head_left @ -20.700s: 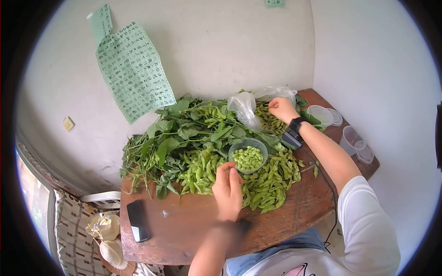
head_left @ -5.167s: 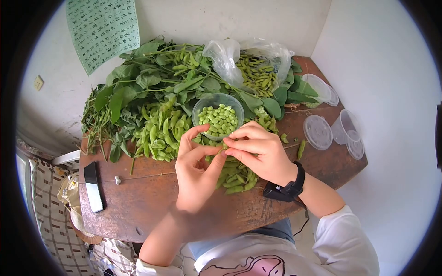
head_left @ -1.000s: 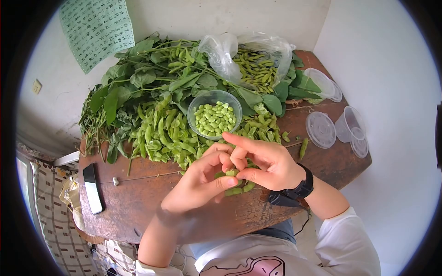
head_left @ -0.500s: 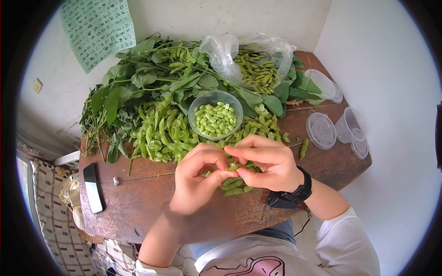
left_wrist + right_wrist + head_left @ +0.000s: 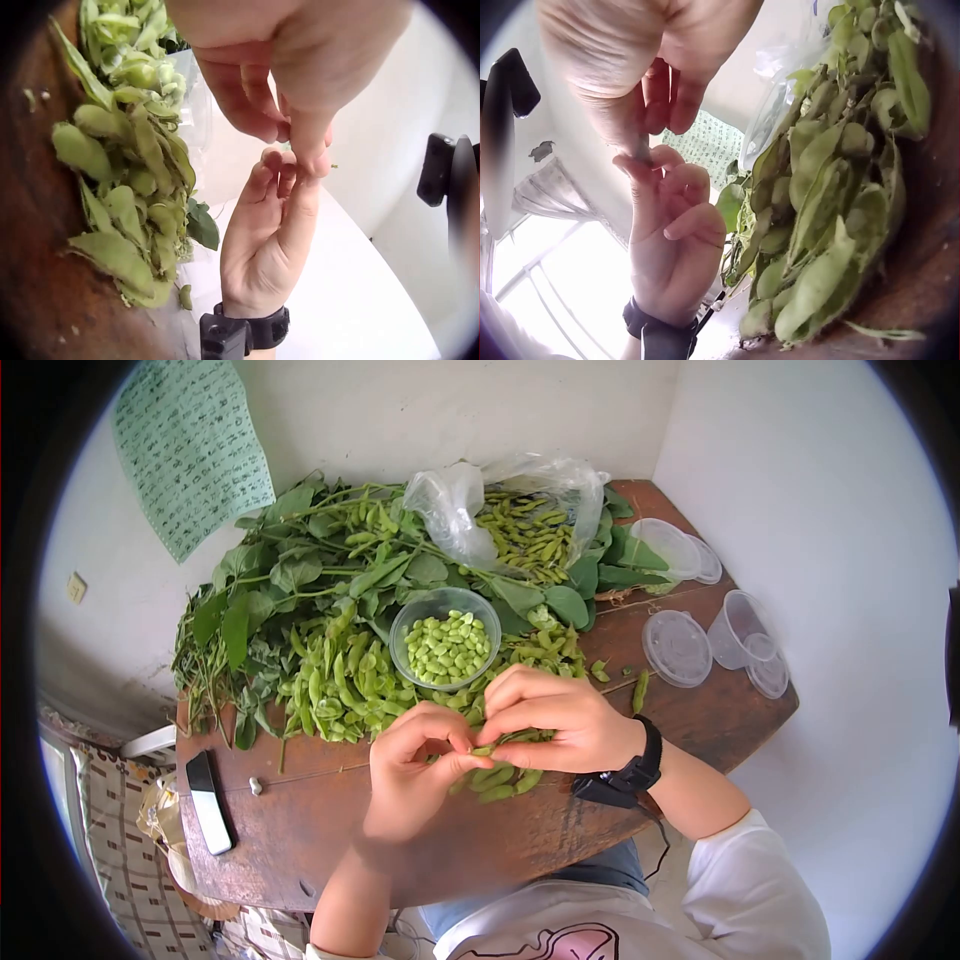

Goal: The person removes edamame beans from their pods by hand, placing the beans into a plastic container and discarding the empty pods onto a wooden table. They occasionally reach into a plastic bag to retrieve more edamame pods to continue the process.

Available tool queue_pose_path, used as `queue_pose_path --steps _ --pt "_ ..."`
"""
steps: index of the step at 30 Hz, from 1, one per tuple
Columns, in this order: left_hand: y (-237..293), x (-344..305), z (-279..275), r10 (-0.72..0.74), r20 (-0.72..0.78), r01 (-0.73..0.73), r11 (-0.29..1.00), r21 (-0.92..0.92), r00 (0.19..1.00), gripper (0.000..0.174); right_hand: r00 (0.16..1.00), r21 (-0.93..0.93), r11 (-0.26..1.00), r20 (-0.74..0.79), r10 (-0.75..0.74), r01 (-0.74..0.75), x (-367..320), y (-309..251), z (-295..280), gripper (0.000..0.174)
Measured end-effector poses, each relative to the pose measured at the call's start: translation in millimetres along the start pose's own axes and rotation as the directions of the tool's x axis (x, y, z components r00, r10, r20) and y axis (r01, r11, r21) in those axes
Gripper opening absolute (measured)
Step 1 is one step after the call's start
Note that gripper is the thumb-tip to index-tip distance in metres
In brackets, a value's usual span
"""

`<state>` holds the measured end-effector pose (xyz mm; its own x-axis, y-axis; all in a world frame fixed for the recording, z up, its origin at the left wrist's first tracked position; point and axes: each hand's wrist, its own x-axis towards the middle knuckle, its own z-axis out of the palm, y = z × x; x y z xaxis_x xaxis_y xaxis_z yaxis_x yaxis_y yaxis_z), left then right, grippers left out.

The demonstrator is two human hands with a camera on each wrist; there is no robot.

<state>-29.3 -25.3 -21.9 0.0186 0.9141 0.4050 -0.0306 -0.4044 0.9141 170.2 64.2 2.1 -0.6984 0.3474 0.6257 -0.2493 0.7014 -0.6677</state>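
In the head view my two hands meet over the front of the wooden table, fingertip to fingertip. My left hand (image 5: 415, 765) pinches one end of a small green soybean pod (image 5: 483, 750) between thumb and forefinger. On its other side the thumb and fingers of my right hand (image 5: 565, 725) grip the same pod, mostly hidden by fingertips in both wrist views. Just beyond the hands stands a clear plastic bowl (image 5: 395, 650) with shelled green beans (image 5: 447, 647) in it. Under and beside the hands lie loose pods (image 5: 124, 210), seen close in both wrist views.
Leafy bean stalks (image 5: 330, 550) cover the back of the table (image 5: 300, 840). A clear plastic bag (image 5: 450, 510) with darker pods lies behind the bowl. To the right are a plastic cup (image 5: 740, 630) and lids (image 5: 677, 648). A phone (image 5: 208, 805) lies at the left edge.
My right hand was at the plastic bag about twenty seconds ago; now it meets my left. Over the last second the fingers shift on the pod, and the head view turns slightly.
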Motion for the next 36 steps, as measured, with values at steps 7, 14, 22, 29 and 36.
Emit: queue_pose_path --steps 7,14,22,29,36 --pt "10.3 1.2 -2.6 -0.326 0.125 0.347 0.907 -0.239 0.937 0.022 0.911 0.185 0.913 0.276 0.308 -0.364 -4.4 -11.7 0.9 0.022" --pt "4.2 1.9 -1.1 -0.325 0.080 0.333 0.891 -0.309 0.942 0.046 0.909 0.283 0.884 0.306 0.284 -0.372 -6.9 -7.5 8.3 0.018" --pt "-0.6 1.8 -0.1 -0.395 0.151 0.416 0.773 -0.479 0.906 0.048 0.884 0.370 0.819 0.341 0.319 -0.439 -6.0 -11.1 7.9 0.020" --pt "6.8 3.6 -1.5 -0.484 0.197 0.514 0.709 -0.483 0.853 0.050 0.835 0.561 0.618 0.386 0.393 -0.551 -11.6 -8.4 12.5 0.020" --pt "16.6 3.0 11.8 -0.413 -0.028 0.392 0.882 -0.260 0.910 0.028 0.921 0.036 0.921 0.031 0.388 -0.389 -8.7 -6.5 12.8 0.023"
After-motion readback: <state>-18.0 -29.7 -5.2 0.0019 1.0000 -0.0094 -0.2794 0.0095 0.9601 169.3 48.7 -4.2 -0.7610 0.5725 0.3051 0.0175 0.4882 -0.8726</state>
